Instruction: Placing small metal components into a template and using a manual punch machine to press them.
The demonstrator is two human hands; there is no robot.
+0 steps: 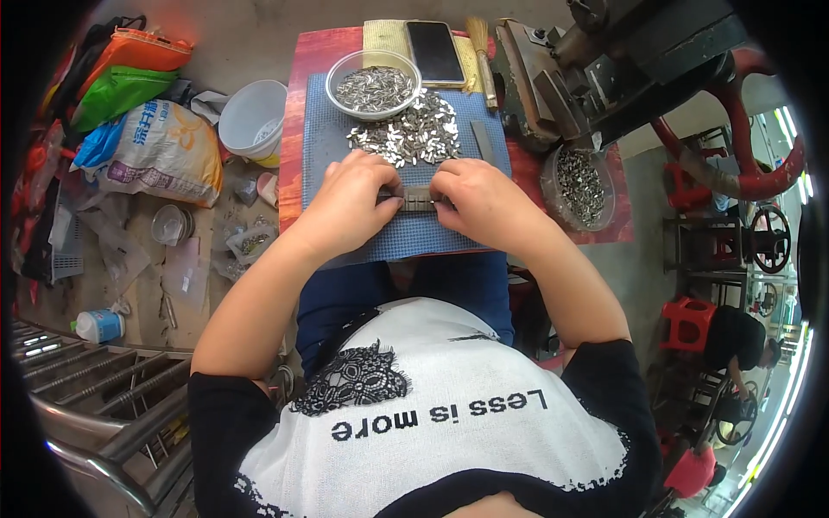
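Note:
My left hand (356,194) and my right hand (477,198) face each other near the front of a blue woven mat (393,248). Their fingertips close on the two ends of a short grey metal strip (419,200) with upright divisions across it. The fingers hide both ends of the strip. Just beyond it spreads a loose pile of small, shiny, elongated metal pieces (421,134). More such pieces fill a clear plastic bowl (331,104) behind the pile. A flat grey metal bar (482,141) lies on the mat, past my right hand.
A phone (434,53) rests on a yellow cloth (382,36), beside a straw brush (479,39). At right stand a heavy machine (587,78) and another tub (611,194) of metal pieces. Left on the floor are a white bucket (250,121) and sacks (164,151). Another person (734,345) works far right.

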